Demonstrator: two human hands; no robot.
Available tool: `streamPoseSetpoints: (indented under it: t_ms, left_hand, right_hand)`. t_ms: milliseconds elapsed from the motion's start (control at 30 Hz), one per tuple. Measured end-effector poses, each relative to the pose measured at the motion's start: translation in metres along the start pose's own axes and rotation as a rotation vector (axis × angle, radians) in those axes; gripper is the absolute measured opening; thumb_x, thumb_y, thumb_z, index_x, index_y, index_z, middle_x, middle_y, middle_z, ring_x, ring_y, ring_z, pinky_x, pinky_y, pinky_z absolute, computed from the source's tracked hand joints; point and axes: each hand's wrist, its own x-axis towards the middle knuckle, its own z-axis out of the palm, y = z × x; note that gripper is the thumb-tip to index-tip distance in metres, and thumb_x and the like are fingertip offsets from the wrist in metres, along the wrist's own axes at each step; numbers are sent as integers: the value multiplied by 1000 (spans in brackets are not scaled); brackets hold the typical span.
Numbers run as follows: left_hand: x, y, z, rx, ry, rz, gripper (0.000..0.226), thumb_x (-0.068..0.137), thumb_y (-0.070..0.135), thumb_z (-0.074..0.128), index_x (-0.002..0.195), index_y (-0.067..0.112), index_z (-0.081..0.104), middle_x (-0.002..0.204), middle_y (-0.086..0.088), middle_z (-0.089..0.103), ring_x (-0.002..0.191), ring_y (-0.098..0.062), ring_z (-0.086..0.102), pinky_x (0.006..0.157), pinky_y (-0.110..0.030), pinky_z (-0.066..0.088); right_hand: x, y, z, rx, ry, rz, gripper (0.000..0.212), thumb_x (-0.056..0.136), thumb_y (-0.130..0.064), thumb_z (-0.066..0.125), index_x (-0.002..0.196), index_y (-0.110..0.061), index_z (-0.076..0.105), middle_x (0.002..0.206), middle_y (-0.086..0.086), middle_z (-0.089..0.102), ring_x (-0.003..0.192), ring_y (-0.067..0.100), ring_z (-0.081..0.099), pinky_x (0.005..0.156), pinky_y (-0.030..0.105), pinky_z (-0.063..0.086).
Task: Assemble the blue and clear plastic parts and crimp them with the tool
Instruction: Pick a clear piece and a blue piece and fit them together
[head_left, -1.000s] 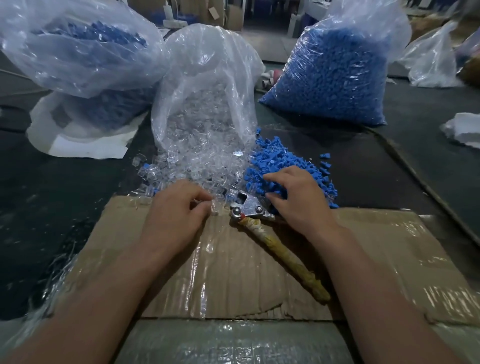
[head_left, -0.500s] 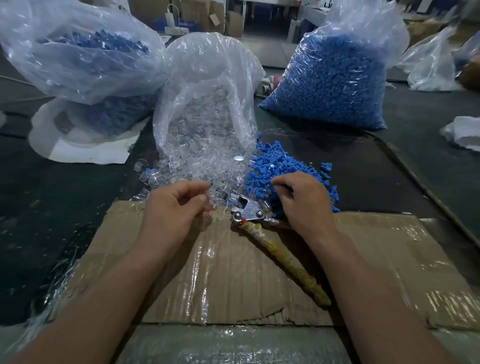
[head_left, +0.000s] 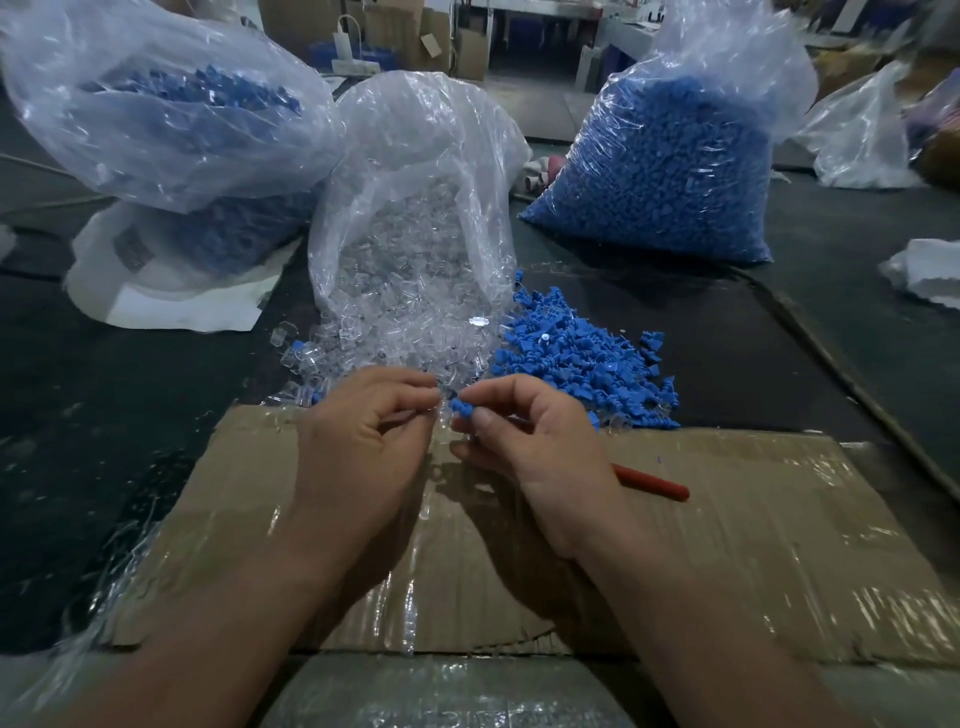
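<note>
Lifted together, right hand (head_left: 540, 447) pinching blue part (head_left: 461, 408), left hand (head_left: 358, 436) pinching clear part (head_left: 441, 404)

Dim overall. The dark bench (head_left: 130, 415) swallows detail. Light comes from above and ahead: soft shadows of the left hand (head_left: 358, 441) and right hand (head_left: 540, 452) fall toward the near edge of the taped cardboard (head_left: 779, 545). Glare streaks on the tape and on the plastic bags (head_left: 426, 156). Centre is sharp and the blue part (head_left: 462, 408) reads fine. The clear part (head_left: 441, 410) is nearly lost in shine. Far right corner is smeared with blur. Edges bow from the wide-angle lens.
</note>
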Motion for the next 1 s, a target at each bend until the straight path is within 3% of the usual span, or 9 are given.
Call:
streamPoseSetpoints:
  t_ms: [133,267,400,533,733,1000]
  left_hand:
    - [0,3,1,-82,-5,-10,21,74,4,70,88,20,67,86,16,61,85,12,58,72,-1,43]
    - [1,1,1,-347,-61,-344,40,72,-5,72,82,34,66,73,15,70,71,5,64,62,-7,47]
    - [1,-1,1,-417,-159,-491,31,72,0,73,70,30,74,69,3,72,62,-5,65,56,-14,48]
    - [2,4,1,-565,-135,-592,19,73,-2,70,68,17,70,61,-5,69,54,-10,66,49,-14,48]
    - [2,9,-1,-540,-128,-556,22,73,-4,69,71,18,69,61,-5,70,53,-11,67,51,-15,50]
    - [-3,17,1,-387,-146,-441,37,72,0,72,65,37,73,64,7,71,57,-3,65,54,-15,52]
  right_hand:
    - [2,6,1,5,47,-66,21,87,2,54,83,-17,62,84,-2,65,79,5,64,73,18,53]
    - [2,8,0,-62,85,-148,24,86,1,56,82,-22,63,79,-10,65,81,4,63,77,20,52]
    - [2,9,-1,-138,88,-173,25,86,-1,57,82,-24,62,80,-8,65,78,3,62,72,16,51]
    - [3,9,-6,-340,167,-292,23,82,-3,64,82,-26,61,76,-10,63,73,2,60,70,17,51]
    - [2,14,-3,-555,195,-442,26,78,-3,66,77,-28,57,70,-16,56,72,-4,57,63,7,44]
    - [5,17,-5,-598,201,-481,13,76,-6,70,76,-17,63,66,-13,59,68,3,59,61,13,48]
